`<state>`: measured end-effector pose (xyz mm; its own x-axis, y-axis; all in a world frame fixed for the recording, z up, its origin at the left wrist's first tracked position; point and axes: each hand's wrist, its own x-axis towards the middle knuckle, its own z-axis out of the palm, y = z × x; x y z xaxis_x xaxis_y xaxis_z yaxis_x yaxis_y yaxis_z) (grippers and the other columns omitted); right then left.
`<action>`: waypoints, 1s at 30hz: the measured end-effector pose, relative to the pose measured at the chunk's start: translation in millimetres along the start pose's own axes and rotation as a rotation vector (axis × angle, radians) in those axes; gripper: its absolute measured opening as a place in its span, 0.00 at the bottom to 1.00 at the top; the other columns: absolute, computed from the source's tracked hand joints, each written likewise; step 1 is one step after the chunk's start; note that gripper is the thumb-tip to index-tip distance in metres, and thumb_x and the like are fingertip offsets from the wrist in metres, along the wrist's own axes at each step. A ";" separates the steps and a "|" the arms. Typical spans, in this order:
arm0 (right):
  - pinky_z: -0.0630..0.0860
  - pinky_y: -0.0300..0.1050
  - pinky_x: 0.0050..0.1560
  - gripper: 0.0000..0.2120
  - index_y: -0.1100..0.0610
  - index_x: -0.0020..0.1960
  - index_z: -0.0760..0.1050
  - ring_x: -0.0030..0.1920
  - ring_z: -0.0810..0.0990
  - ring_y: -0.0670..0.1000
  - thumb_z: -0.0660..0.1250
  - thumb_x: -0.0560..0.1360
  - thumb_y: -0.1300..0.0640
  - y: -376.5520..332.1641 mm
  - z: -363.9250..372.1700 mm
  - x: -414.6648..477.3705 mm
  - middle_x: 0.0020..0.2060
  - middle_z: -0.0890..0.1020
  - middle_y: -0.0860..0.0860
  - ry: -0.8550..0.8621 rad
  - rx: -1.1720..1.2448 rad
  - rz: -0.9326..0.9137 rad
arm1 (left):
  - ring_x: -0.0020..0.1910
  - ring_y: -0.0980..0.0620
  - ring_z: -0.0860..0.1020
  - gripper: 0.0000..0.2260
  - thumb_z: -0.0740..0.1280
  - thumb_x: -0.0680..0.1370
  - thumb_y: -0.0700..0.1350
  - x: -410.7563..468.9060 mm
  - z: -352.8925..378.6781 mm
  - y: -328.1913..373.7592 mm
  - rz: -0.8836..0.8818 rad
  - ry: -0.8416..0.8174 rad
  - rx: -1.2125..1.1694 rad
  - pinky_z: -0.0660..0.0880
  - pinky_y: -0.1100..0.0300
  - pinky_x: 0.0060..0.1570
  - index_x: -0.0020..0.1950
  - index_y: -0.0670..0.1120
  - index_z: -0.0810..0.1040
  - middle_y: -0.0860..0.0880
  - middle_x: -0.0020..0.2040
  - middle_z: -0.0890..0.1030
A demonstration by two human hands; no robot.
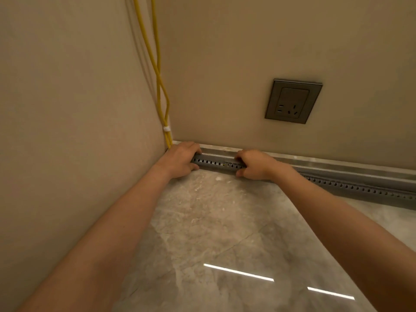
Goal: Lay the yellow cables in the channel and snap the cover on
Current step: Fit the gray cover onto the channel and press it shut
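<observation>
Left hand [181, 159] clamped over grey channel [216, 162] at corner; right hand [253, 164] gripping it alongside. Yellow cables [161, 86] drop down corner, apparently entering channel. Open floor [213, 221] below.

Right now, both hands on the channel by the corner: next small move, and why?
Probably press down near the corner end. Both hands, left hand and right hand, grip the grey channel, a trace of yellow shows through its holes, and the yellow cables drop in at the corner.
</observation>
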<state>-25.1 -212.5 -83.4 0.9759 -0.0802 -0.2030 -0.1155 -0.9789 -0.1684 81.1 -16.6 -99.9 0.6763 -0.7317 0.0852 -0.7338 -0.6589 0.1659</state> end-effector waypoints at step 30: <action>0.68 0.49 0.41 0.24 0.57 0.71 0.63 0.53 0.76 0.61 0.59 0.76 0.66 17.1 3.9 -32.8 0.61 0.69 0.59 0.231 -0.266 -0.009 | 0.59 0.38 0.74 0.16 0.62 0.79 0.39 10.1 11.5 14.8 -0.207 -0.015 0.211 0.73 0.48 0.54 0.65 0.38 0.68 0.37 0.62 0.71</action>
<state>-59.8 -225.9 -83.4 0.9962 -0.0824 0.0265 -0.0846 -0.9919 0.0945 76.4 -35.7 -108.0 0.8132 -0.5793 0.0561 -0.5785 -0.8151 -0.0303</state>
